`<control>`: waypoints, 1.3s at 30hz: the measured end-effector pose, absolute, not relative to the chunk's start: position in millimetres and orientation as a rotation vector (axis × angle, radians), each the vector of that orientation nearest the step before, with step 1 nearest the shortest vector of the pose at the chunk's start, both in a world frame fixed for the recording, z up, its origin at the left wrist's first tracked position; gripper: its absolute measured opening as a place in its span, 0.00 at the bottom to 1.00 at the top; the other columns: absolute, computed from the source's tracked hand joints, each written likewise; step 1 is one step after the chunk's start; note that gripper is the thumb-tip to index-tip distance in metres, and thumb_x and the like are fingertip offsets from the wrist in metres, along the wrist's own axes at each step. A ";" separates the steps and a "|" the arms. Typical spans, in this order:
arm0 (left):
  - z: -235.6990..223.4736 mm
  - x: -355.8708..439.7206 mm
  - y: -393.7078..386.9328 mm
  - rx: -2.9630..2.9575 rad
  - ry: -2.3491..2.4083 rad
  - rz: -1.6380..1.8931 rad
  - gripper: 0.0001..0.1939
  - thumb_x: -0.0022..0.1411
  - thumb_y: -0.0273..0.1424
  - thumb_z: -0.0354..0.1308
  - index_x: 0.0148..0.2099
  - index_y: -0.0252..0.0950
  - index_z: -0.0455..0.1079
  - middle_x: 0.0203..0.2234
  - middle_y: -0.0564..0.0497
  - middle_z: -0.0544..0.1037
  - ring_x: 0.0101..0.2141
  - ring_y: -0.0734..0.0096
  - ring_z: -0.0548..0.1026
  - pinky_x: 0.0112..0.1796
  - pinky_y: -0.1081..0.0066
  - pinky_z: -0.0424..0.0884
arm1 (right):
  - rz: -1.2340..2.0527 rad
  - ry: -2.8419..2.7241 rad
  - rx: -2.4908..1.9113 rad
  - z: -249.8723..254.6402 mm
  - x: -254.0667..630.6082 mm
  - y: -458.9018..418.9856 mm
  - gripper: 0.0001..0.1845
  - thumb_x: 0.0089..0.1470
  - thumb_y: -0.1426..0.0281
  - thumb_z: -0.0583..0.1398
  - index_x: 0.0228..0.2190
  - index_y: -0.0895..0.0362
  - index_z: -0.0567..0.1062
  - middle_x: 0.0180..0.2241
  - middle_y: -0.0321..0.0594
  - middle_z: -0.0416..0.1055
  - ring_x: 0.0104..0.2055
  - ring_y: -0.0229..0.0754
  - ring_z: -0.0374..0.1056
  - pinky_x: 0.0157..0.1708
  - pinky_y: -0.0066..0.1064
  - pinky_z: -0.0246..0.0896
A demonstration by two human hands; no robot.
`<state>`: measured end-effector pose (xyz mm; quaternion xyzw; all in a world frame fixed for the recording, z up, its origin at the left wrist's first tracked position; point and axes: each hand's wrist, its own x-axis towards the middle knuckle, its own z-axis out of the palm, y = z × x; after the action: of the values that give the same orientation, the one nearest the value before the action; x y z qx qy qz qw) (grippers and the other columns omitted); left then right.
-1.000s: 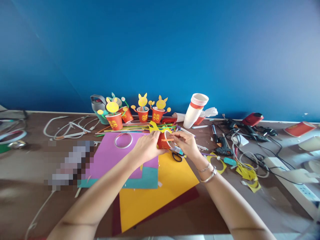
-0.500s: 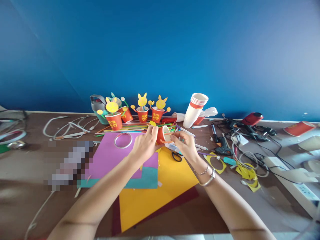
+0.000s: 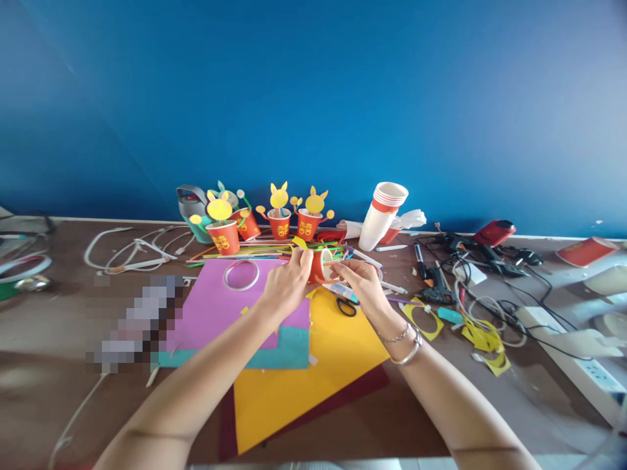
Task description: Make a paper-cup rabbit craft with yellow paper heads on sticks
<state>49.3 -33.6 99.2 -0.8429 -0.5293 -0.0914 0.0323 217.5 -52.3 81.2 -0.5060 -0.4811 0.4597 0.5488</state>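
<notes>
A red paper cup [image 3: 317, 266] lies tipped in my left hand [image 3: 290, 282], its open mouth facing right. My left fingers are wrapped round its outside. At that mouth my right hand [image 3: 361, 279] is closed in a pinch; whatever is between its fingertips is too small to make out. A thin orange strip [image 3: 334, 281] runs along the cup's near side, under the right fingers. Just beyond the left knuckles a small yellow paper piece [image 3: 299, 242] shows. Black-handled scissors [image 3: 347, 307] rest below the right hand.
Finished cups with yellow rabbit heads [image 3: 279, 197] stand along the wall. A stack of paper cups [image 3: 383, 215] leans behind the right hand. Purple paper [image 3: 196, 307] and orange-yellow paper [image 3: 304, 398] cover the front. A glue gun [image 3: 437, 285], cables and a power strip [image 3: 573, 359] lie right.
The cup has turned slightly in my left hand, and its mouth now sits closer round my right fingertips. Both hands have barely shifted.
</notes>
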 end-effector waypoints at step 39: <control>88.0 52.1 -30.2 -2.618 -1.634 -0.243 0.29 0.58 0.43 0.60 0.56 0.37 0.57 0.49 0.41 0.68 0.35 0.57 0.78 0.27 0.68 0.69 | 0.944 -1.218 -1.248 69.2 219.0 -48.1 0.10 0.45 0.66 0.59 0.24 0.59 0.78 0.24 0.40 0.75 0.29 0.40 0.69 0.30 0.30 0.63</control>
<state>52.1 -30.2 88.0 -0.8454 -0.5278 -0.0783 0.0230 219.0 -48.1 69.2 -0.5268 -0.5138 0.3985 0.5473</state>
